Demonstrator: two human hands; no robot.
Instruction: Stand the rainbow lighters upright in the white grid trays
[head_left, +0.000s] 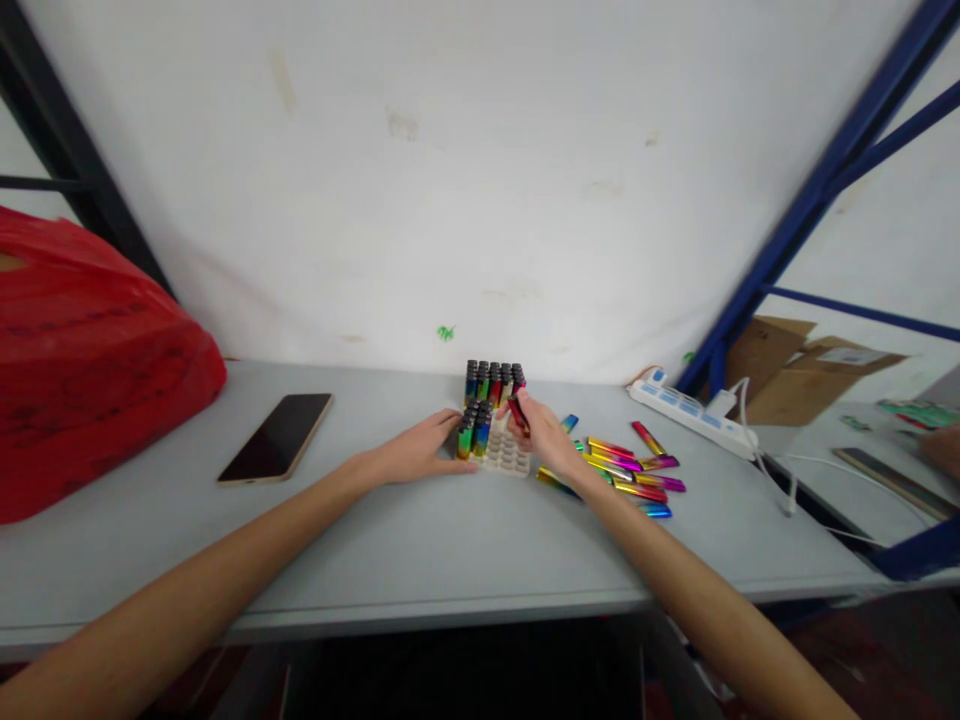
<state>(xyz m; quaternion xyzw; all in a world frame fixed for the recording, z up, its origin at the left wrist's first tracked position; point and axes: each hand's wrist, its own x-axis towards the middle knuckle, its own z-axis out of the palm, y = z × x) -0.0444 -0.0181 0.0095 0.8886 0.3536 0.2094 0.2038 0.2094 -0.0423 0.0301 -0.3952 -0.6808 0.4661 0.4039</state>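
Note:
A pale tray (pixel 511 458) with rows of slots lies on the table against my fingers. Several shiny multicoloured lighters (pixel 474 432) with dark tops stand in its left columns, and the right-hand slots show bare. My left hand (pixel 420 450) clasps the tray's left side, thumb at the front corner and fingers farther back. Pinched in my right hand (pixel 546 432) is a dark red lighter (pixel 518 414), held above the slots; the fingers partly cover it. Behind stands another block of upright lighters (pixel 495 382). Loose metallic-coloured lighters or sleeves (pixel 626 462) lie in a heap right of the tray.
A dark phone (pixel 277 438) lies on the grey table (pixel 405 560) to the left, beside a large red plastic bag (pixel 97 360). At the right are a white power strip (pixel 694 412) with cables, a blue metal frame (pixel 795 210) and a cardboard box (pixel 810 370). A white wall rises behind.

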